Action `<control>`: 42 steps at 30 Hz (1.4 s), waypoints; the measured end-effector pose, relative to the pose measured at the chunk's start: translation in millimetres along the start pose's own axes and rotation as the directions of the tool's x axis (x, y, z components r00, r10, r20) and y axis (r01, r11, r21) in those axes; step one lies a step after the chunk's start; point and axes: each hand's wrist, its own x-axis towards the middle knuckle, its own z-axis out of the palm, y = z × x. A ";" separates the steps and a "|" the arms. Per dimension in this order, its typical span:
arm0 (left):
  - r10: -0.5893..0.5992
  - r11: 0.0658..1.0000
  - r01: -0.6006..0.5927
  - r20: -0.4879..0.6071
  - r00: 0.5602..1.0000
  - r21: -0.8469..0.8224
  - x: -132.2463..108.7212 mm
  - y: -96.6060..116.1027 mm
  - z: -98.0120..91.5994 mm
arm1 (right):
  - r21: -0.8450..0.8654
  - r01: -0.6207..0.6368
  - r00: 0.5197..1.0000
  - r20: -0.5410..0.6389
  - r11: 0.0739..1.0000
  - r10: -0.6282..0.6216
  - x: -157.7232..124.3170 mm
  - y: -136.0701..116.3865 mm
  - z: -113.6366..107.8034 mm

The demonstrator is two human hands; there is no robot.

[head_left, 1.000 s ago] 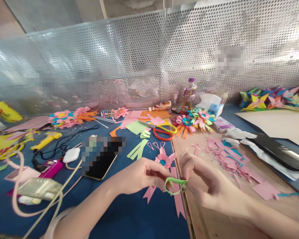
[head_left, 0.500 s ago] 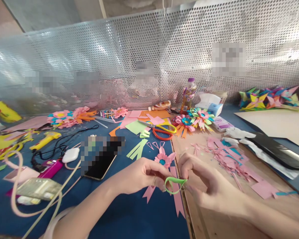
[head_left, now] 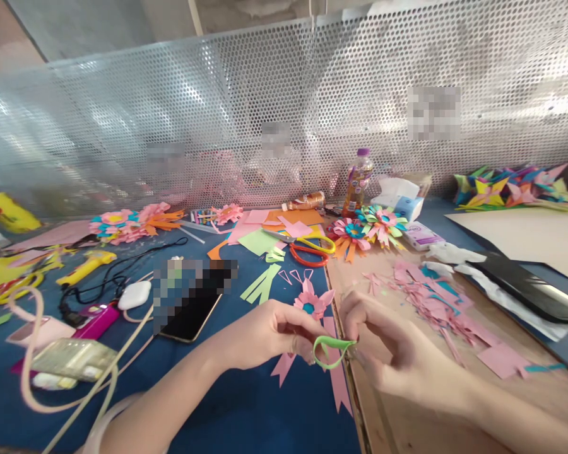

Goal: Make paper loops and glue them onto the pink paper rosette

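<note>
A green paper strip (head_left: pixel 330 344), bent into a loop, hangs between my two hands above the table. My left hand (head_left: pixel 277 334) is closed around the loop's left side. Its pointed right end is pinched between the thumb and fingers of my right hand (head_left: pixel 383 343). Just behind the loop lies a pink paper flower (head_left: pixel 315 301) with a blue centre, and pink ribbon tails (head_left: pixel 338 378) reach out below it. Small pink paper loops (head_left: pixel 294 276) and flat green paper strips (head_left: pixel 261 284) lie beyond my left hand.
Scissors (head_left: pixel 312 247) with red and yellow handles rest on coloured paper. Finished paper flowers (head_left: pixel 366 230) sit by a drink bottle (head_left: pixel 358 183). Left are a phone (head_left: pixel 194 312), a yellow glue gun (head_left: pixel 86 267) and cables; right, pink scraps (head_left: pixel 435 293). A perforated metal panel (head_left: pixel 246 94) stands behind.
Almost nothing differs. Both hands keep the green strip in the same place, its loop practically unchanged in shape.
</note>
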 end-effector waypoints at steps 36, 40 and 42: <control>-0.014 1.000 0.015 -0.010 1.000 0.013 0.4 0.6 0.4 | 0.002 -0.007 1.000 -0.014 1.000 0.007 -0.2 -1.3 0.7; -0.019 1.000 0.019 -0.005 1.000 0.004 1.3 -0.1 -0.6 | 0.004 -0.008 1.000 0.004 1.000 0.008 1.3 -0.4 1.0; -0.022 1.000 0.022 -0.002 1.000 -0.010 1.3 -0.5 -1.2 | 0.008 -0.010 1.000 0.015 1.000 0.010 2.1 0.1 1.3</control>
